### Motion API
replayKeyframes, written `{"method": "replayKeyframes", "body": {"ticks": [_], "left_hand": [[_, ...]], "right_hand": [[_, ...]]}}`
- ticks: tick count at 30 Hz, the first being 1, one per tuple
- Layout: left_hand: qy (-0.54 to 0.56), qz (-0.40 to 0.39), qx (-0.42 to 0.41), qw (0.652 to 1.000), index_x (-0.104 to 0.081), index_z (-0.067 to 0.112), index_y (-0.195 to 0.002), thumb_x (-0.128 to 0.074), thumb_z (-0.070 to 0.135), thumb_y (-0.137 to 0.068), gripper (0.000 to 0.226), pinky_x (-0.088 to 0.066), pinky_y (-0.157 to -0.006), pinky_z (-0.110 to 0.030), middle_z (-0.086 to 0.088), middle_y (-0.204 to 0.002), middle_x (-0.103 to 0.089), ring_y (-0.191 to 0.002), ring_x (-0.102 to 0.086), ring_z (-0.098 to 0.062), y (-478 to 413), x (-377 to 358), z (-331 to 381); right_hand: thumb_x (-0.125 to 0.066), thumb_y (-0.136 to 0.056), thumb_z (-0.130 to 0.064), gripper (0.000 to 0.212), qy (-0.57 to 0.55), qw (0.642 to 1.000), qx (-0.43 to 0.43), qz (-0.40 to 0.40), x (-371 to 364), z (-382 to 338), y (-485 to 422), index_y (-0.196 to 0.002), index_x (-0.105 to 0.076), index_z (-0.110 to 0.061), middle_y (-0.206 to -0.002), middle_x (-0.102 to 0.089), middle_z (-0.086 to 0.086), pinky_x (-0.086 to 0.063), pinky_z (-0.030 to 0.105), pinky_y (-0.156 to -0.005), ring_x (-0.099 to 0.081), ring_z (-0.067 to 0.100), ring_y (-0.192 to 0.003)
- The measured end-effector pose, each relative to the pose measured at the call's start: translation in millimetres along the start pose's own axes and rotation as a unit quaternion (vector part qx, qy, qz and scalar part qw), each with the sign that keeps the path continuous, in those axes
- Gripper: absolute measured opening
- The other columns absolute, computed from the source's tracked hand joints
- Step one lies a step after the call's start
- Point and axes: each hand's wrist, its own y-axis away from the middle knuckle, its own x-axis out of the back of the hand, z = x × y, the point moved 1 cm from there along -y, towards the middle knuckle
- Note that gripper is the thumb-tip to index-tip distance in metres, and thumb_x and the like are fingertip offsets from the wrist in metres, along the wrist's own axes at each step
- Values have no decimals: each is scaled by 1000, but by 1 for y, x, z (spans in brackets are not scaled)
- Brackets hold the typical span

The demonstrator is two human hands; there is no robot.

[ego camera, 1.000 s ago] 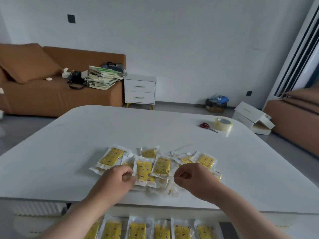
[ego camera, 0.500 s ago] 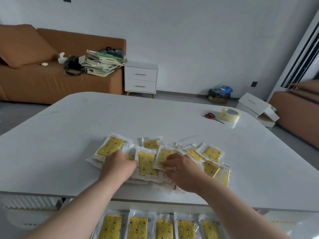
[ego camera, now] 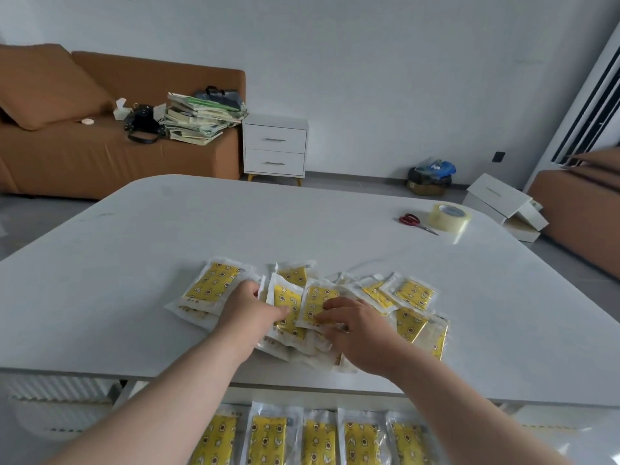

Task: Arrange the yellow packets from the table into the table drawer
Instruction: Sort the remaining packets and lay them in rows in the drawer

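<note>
On table (ego camera: 134, 263), L hand (ego camera: 250, 313) pinches yellow packets (ego camera: 214, 285), R hand (ego camera: 362, 333) flat on them.

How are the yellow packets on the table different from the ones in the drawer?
The packets on the table lie in a messy overlapping pile; the packets in the drawer lie side by side in a row. The left hand and right hand touch the table packets, not the drawer packets. Both sets are yellow, patterned, in clear wrappers.
</note>
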Motion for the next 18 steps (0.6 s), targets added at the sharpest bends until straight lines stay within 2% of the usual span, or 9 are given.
{"method": "replayKeyframes", "body": {"ticks": [2,4,5,7,9,12,14,15,18], "left_hand": [[8,5,1,1000,-47,8,-129,-79,18,-77,62,-37,-79,-30,-2,-111,-53,-96,-46,-20,1,-2,0],[21,-1,11,1000,-48,8,-125,-78,14,-78,56,-36,-77,-29,1,-99,-50,-92,-45,-19,0,-2,1],[25,-4,19,1000,-50,10,-119,-78,12,-78,49,-37,-75,-29,1,-96,-50,-88,-47,-19,0,0,1],[23,7,16,1000,-51,13,-91,-78,8,-78,30,-37,-63,-26,0,-89,-54,-73,-49,-15,0,5,2],[31,15,23,999,-44,21,-75,-77,8,-78,36,-35,-57,-25,4,-80,-50,-68,-46,-11,1,10,1],[34,13,45,998,-55,10,-93,-77,13,-78,27,-38,-65,-30,-6,-92,-58,-84,-54,-23,1,16,-5],[54,5,66,996,-56,4,-103,-76,13,-80,32,-39,-75,-35,-8,-95,-58,-91,-53,-27,3,18,-7],[63,2,73,995,-55,4,-99,-74,12,-81,28,-37,-78,-35,-5,-90,-54,-91,-50,-26,4,18,-9],[91,-13,95,991,-53,7,-84,-71,8,-83,18,-32,-82,-35,-2,-82,-49,-82,-47,-22,6,19,-8]], "right_hand": [[-54,-96,-26,31,1,1000,5,-2,1,1,1,-124,-65,-29,-141,-49,-11,-32,27,-108,-40,15,-131],[-54,-96,-25,30,-5,1000,3,-5,4,2,2,-122,-67,-29,-140,-50,-12,-30,25,-108,-39,13,-130],[-55,-96,-24,29,-8,1000,0,-7,7,3,3,-120,-68,-29,-139,-51,-13,-30,25,-107,-40,12,-129],[-56,-94,-23,26,-16,1000,-5,-9,11,5,6,-114,-71,-29,-133,-55,-14,-34,27,-107,-45,12,-124],[-59,-92,-23,22,-29,1000,-13,0,15,7,10,-105,-75,-29,-126,-60,-15,-39,30,-105,-51,13,-118],[-64,-89,-28,15,-40,997,-52,37,19,8,15,-96,-76,-22,-113,-65,-13,-42,21,-88,-56,11,-106],[-65,-88,-33,17,-34,992,-94,74,19,8,17,-93,-73,-19,-102,-63,-9,-40,20,-75,-57,12,-97],[-65,-87,-37,19,-24,989,-117,90,19,8,18,-95,-71,-20,-100,-59,-7,-41,23,-76,-56,14,-97],[-63,-84,-49,42,2,976,-193,96,17,9,19,-114,-58,-21,-112,-54,-2,-42,29,-91,-51,20,-110]]}}
